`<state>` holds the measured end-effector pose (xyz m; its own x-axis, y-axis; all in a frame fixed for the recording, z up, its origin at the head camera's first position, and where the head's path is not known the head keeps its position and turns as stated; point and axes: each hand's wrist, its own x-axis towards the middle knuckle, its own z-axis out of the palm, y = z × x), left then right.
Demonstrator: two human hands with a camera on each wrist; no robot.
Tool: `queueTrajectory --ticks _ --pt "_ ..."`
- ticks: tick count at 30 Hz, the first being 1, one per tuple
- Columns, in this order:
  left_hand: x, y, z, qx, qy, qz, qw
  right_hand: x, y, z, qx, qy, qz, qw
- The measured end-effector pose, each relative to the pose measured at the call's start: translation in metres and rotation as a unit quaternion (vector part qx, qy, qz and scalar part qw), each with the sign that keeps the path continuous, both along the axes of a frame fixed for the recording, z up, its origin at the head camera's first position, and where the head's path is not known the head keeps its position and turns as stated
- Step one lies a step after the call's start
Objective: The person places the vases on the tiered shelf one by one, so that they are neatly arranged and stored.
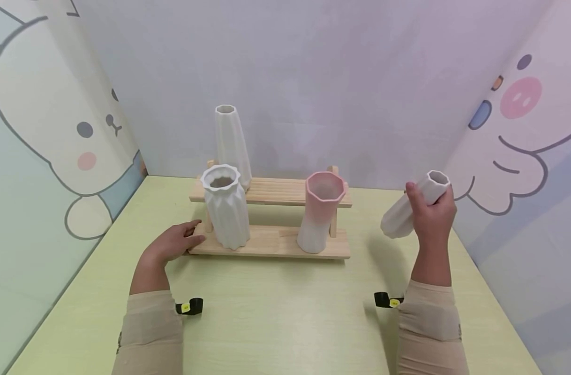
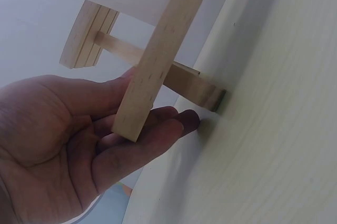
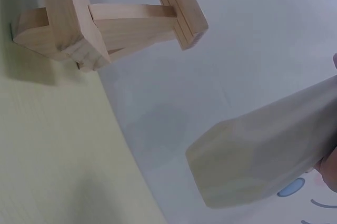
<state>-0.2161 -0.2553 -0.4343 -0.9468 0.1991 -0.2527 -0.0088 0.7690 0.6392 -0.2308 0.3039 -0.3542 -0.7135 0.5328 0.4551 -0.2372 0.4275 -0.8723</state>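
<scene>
A two-tier wooden rack (image 1: 271, 245) stands on the table. My left hand (image 1: 173, 242) holds the left end of its lower board (image 2: 152, 71), thumb over the top and fingers underneath. Off to the right, my right hand (image 1: 433, 213) grips a white faceted vase (image 1: 398, 219) near its mouth, tilted with its base toward the rack. The right wrist view shows the vase's base (image 3: 237, 166) raised above the table. A white ribbed vase (image 1: 228, 213) and a pink-and-white vase (image 1: 315, 224) stand on the lower board. On the upper board rises a tall white vase (image 1: 231, 140).
Pale green-yellow table (image 1: 276, 317) surface extends in front of the rack and on both sides of it. A plain curtain-like backdrop (image 1: 285, 94) rises behind, with cartoon-printed panels (image 1: 506, 130) at left and right.
</scene>
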Motion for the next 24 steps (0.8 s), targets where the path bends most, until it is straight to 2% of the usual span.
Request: queueTrajectory --ticks 9,24 --pt "0.0024 0.0012 0.0042 0.000 0.008 -0.004 1.0000 0.0023 -0.0011 0.0034 -0.002 0.008 0.007 0.9999" --pt "0.0010 0.0011 0.0013 0.001 0.001 0.001 1.0000 0.0073 -0.0063 0.0104 -0.009 -0.005 0.027 0.9996"
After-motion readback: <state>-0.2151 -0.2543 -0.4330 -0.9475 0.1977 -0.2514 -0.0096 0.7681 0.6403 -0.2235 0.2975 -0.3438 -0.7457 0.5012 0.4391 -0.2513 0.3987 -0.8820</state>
